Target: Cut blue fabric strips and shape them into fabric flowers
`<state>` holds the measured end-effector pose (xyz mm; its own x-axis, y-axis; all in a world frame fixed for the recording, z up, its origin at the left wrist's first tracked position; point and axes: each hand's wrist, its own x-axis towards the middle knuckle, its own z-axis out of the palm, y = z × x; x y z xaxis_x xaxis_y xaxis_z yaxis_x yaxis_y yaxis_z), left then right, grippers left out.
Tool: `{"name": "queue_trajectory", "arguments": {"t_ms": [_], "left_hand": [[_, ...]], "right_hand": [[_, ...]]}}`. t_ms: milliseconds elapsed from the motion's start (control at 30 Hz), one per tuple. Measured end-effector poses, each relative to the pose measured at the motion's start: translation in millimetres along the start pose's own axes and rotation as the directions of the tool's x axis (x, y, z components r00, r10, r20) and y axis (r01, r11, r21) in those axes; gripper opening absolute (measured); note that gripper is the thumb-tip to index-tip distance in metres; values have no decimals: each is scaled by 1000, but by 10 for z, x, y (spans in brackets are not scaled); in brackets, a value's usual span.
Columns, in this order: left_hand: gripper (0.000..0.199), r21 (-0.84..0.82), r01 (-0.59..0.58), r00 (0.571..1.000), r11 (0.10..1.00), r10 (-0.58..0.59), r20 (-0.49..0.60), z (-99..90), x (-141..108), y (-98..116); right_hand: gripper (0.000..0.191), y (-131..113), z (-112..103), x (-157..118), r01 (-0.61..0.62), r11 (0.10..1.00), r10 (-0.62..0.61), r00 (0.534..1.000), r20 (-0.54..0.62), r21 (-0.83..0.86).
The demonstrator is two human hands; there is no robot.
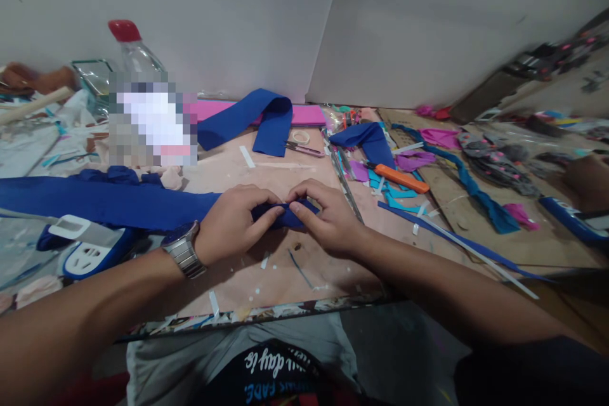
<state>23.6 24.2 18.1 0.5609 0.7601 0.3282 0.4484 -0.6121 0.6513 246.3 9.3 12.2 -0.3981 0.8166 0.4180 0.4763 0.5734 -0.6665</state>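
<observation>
Running in from the left edge, a long, flat strip of royal-blue fabric crosses the pinkish tabletop to both hands. Just in front of it sits a blue-and-white plastic object with holes; behind it stands a clear bottle with a red cap, its lower part blurred out. The left hand, below a silver metal wristwatch, is nearly closed, thumb and fingers pinching the strip near its right end. Beyond the hands, a folded length of blue fabric lies partly over flat bright-pink material, near a small whitish ring and slim pink-handled snips. The right hand has its fingers curled, thumb and forefinger pinching the strip's gathered end close to the left thumb. Further right lie an orange-handled cutter and a crumpled teal fabric strip on brown cardboard.
</observation>
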Motion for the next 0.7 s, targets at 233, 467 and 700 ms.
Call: {"name": "queue_trajectory", "arguments": {"t_ms": [233,467,700], "left_hand": [[20,-54,76,996,996,-73,52,-27,10,-28],[23,-184,132,985,974,-109,131,-70,32,-58],[26,-228,164,975,960,-122,187,-87,44,-43]], "right_hand": [[12,4,-6,-3,39,999,-40,999,-27,-33],[13,1,-23,-11,-2,1000,2,1000,-17,3],[10,-15,-21,-21,14,999,-13,1000,-18,45]]}}
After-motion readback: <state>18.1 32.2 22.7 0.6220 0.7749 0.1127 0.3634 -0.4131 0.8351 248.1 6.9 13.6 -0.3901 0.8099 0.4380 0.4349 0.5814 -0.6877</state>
